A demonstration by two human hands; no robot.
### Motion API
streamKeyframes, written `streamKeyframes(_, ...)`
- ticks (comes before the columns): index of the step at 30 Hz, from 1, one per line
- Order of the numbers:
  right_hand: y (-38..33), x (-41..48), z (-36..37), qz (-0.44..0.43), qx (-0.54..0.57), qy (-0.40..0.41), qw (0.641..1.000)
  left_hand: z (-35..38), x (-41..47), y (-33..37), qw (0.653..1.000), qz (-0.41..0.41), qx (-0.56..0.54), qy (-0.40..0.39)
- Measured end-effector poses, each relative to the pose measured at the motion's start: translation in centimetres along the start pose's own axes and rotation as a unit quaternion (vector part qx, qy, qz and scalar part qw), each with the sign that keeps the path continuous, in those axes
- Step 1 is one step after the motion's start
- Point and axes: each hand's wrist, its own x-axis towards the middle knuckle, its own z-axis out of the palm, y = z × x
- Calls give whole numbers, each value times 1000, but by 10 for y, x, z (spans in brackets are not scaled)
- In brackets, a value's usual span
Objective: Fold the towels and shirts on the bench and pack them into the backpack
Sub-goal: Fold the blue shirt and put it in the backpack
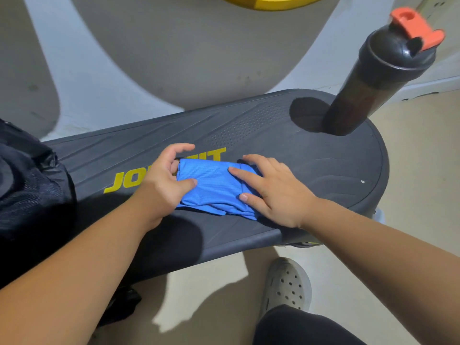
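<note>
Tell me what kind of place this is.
Probably a gym or workout room: a padded black bench with yellow lettering, a shaker bottle standing on it, a blue cloth being folded.

Backpack [29, 175] cut off left; bench lettering [124, 179] partly hidden by blue cloth [211, 186].

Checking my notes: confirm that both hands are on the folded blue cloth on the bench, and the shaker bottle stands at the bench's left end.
One point is wrong: the head view shows the shaker bottle at the right end of the bench, not the left. The left hand and right hand are on the folded blue cloth.
</note>
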Motion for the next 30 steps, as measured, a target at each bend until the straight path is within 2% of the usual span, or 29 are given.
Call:
streamKeyframes(4, -26, 9, 5, -96, -62, -24, 993, -35, -10, -7, 997, -33, 55, 45)
streamKeyframes(8, -31, 12, 9, -168, -114, -62, 977, -48, -18, -10, 995, -38, 56, 68)
streamKeyframes(13, -35, 12, 18, -158, -93, -75, 980, -46, -26, -10, 995, -17, 43, 91)
streamKeyframes(16, -39, 15, 18, -153, -85, -74, 982, -46, -26, -1, 995, 21, 53, 80)
streamKeyframes(20, -39, 17, 14, -154, -66, -84, 982, -37, -26, 16, 989, 65, 116, 72)
streamKeyframes(22, -39, 18, 11, -149, -23, -90, 984, -27, -29, 25, 976, 92, 184, 76)
streamKeyframes(23, -39, 18, 8, -137, 34, -87, 986, -21, -31, 30, 967, 103, 218, 80)
streamKeyframes(25, -35, 14, 2, -110, 145, -24, 983, -11, -31, 39, 950, 118, 276, 90)
streamKeyframes(27, -26, 6, 0, -77, 179, 57, 979, -1, -31, 48, 931, 132, 326, 94)
streamKeyframes(29, -20, -4, 0, -26, 272, 60, 960, 12, -30, 57, 910, 148, 377, 86)
streamKeyframes(30, -20, -8, -3, 14, 369, 40, 928, 19, -29, 60, 901, 151, 398, 78)
